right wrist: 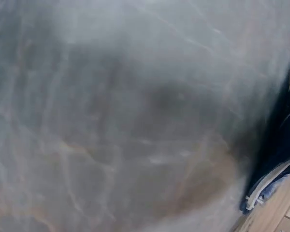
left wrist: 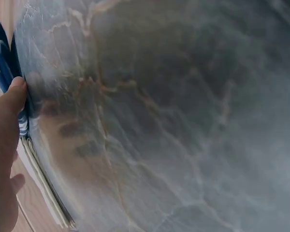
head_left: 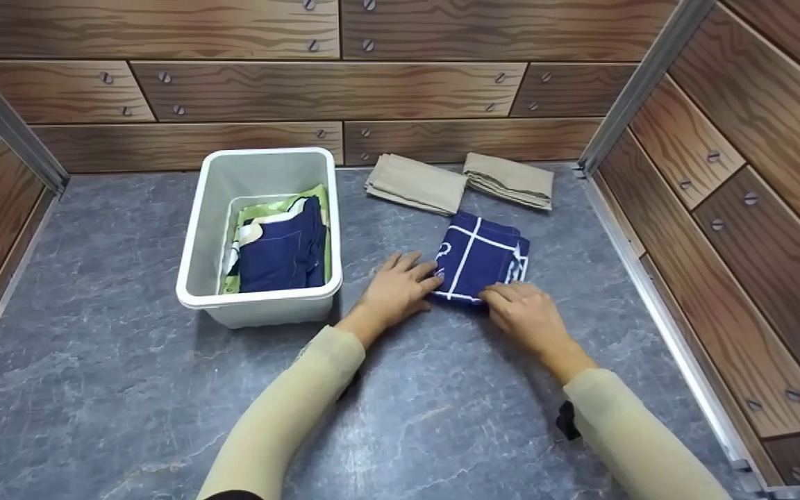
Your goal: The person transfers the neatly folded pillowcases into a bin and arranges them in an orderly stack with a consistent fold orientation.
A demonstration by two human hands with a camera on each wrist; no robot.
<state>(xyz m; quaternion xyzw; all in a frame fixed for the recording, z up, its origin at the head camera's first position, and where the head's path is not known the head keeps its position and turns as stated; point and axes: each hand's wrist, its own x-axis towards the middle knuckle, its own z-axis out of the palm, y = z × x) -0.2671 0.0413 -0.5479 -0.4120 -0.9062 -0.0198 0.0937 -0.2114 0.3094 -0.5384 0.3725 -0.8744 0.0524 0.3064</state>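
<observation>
A folded navy cloth (head_left: 476,257) with white lines lies flat on the grey marbled surface, in front of both arms. My left hand (head_left: 400,288) has its fingers spread and touches the cloth's near left corner. In the left wrist view the thumb (left wrist: 18,87) is against the edge of the cloth (left wrist: 1,58). At the near right edge, my right hand (head_left: 525,312) pinches the cloth with bent fingers. Only a corner of the cloth (right wrist: 275,154) shows in the right wrist view, where most of that hand is out of frame.
Left of the hands stands a white bin (head_left: 192,271) holding folded navy and green cloths (head_left: 278,253). Two folded beige cloths, one on the left (head_left: 417,184) and one on the right (head_left: 511,179), lie behind the navy one. Wood-patterned panels (head_left: 435,90) wall the back and sides.
</observation>
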